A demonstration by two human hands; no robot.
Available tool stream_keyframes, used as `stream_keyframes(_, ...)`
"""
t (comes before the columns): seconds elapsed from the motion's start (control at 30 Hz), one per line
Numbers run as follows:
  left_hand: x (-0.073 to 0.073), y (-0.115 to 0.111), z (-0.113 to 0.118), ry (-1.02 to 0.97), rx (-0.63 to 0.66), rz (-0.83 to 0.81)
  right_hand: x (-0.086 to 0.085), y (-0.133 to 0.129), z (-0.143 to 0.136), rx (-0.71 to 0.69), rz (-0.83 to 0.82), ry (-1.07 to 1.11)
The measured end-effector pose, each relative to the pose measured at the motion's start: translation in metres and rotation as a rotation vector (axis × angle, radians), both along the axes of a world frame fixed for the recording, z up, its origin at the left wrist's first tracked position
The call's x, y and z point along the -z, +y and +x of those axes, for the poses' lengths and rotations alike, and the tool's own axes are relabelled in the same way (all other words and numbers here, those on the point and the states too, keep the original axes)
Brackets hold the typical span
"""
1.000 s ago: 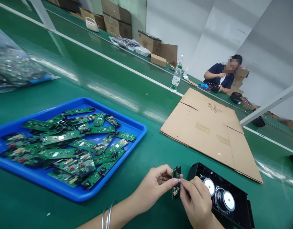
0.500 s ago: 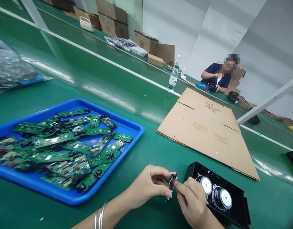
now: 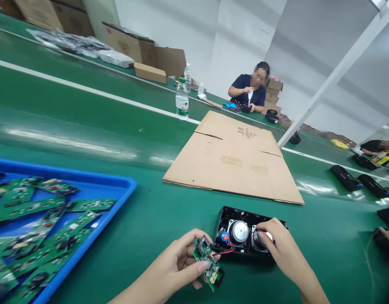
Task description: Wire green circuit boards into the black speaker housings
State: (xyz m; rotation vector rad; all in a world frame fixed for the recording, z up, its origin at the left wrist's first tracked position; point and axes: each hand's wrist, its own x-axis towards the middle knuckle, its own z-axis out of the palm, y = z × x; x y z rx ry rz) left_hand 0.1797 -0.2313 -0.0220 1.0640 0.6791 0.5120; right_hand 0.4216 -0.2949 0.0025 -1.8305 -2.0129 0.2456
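Green tabletop (image 3: 150,215) separates tray edge (image 3: 120,198) from circuit board (image 3: 212,272) in left hand (image 3: 182,264).

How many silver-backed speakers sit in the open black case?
2: one speaker just left of the right hand, the other speaker partly covered by it. Any more behind that hand would be hidden.

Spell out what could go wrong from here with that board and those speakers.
The thin red and black wires run between the green rectangular circuit board in the left hand and the open black rectangular box, so drawing these apart might strain the connection. The right hand is at the round silver-faced speaker on the right; pressing hard there might mar it.
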Motion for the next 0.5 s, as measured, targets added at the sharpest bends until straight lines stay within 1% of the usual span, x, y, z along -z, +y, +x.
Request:
stream_keyframes(0.07, -0.011, -0.001, 0.012, 0.039, 0.064, 0.032, 0.006, -0.006, 0.0, 0.009, -0.034, -0.004)
stream_keyframes(0.17, -0.025, 0.004, 0.033, 0.092, 0.132, 0.1, 0.014, -0.009, -0.014, -0.057, -0.083, 0.008)
stream_keyframes(0.27, -0.032, 0.01, 0.05, 0.14, 0.15, 0.165, 0.018, -0.009, -0.025, -0.068, -0.117, 0.049)
stream_keyframes(0.37, -0.029, 0.011, 0.06, 0.175, 0.133, 0.196, 0.019, -0.01, -0.025, -0.062, -0.149, 0.195)
stream_keyframes(0.43, -0.023, 0.011, 0.061, 0.206, 0.089, 0.216, 0.02, -0.012, -0.021, -0.038, -0.177, 0.292)
stream_keyframes(0.5, -0.015, 0.01, 0.06, 0.24, 0.051, 0.241, 0.021, -0.015, -0.019, 0.001, -0.199, 0.33)
